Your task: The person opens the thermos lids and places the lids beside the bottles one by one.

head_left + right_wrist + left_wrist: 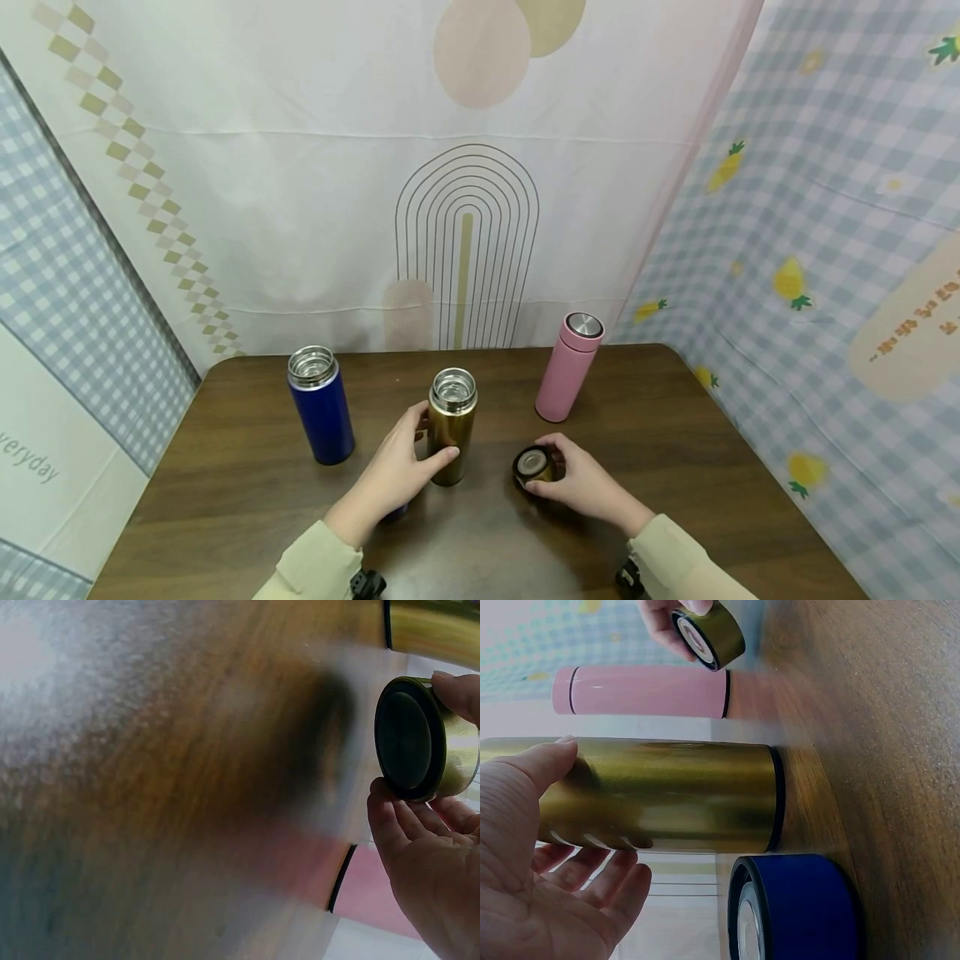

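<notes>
The gold bottle [452, 433] is a tall, smooth cylinder with a brushed metallic sheen, a dark band round its base and a bright steel mouth; it stands upright on the wood-grained table [247, 517], between the thumb and fingers of the left hand [397, 479]. Its glossy side mirrors those fingers in the left wrist view. The gold lid [532, 462], a short drum of the same finish with a black rim, sits in the fingertips of the right hand [573, 477], inner disc upward and dark face toward the wood, clear of the surface.

Left of the left fingers stands the deep blue bottle [322, 417], a cylinder with an uncovered steel neck. The squat blue lid [810, 915] lies on the near side of those fingers, partly hidden by the hand in the head view. Beyond the right fingertips stands the pink bottle [566, 375], slim and satin-smooth, capped with a round steel top.

The left hand reaches forward, its fingers curved round the gold bottle's left side, its thumb laid across the near face. The right hand angles inward and pinches the gold lid between thumb and fingers.
</notes>
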`<state>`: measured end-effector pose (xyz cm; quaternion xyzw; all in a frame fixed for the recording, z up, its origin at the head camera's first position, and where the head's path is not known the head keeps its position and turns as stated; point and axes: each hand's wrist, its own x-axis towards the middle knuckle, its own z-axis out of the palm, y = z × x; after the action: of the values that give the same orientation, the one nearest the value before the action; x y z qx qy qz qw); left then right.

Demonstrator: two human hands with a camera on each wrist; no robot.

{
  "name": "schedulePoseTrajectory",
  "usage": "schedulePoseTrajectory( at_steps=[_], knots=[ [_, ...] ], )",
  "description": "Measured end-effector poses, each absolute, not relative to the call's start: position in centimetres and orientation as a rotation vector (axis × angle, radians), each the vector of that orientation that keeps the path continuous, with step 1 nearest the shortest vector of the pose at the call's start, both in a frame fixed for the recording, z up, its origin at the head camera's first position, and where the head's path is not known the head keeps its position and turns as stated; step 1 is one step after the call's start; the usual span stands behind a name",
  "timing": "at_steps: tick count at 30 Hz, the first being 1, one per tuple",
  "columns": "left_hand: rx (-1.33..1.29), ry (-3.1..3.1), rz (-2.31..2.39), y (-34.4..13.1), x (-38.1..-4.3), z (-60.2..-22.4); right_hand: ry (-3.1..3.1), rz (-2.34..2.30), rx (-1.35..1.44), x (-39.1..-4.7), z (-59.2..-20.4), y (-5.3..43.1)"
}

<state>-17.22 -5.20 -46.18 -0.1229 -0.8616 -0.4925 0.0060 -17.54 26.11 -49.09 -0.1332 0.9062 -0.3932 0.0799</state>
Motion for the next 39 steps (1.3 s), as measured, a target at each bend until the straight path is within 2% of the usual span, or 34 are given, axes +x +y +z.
schedulePoseTrajectory(
  at_steps=[16,25,31,39],
  knots=[
    [-0.455,-2.688,-1.543,-5.0,-16.5,-45.8,2.749,-1.031,-0.474,-16.5,-49.2,26.7],
    [-0.491,-2.536,-1.558,-4.8,-14.2,-46.5,2.798,-1.039,-0.453,-16.0,-49.3,27.5],
    [-0.680,-2.539,-1.576,-3.3,-12.9,-46.7,2.826,-1.142,-0.371,-15.9,-48.1,28.6],
    [-0.810,-2.528,-1.560,-0.6,-12.8,-46.6,2.895,-1.193,-0.344,-16.4,-45.2,30.1]
  ],
)
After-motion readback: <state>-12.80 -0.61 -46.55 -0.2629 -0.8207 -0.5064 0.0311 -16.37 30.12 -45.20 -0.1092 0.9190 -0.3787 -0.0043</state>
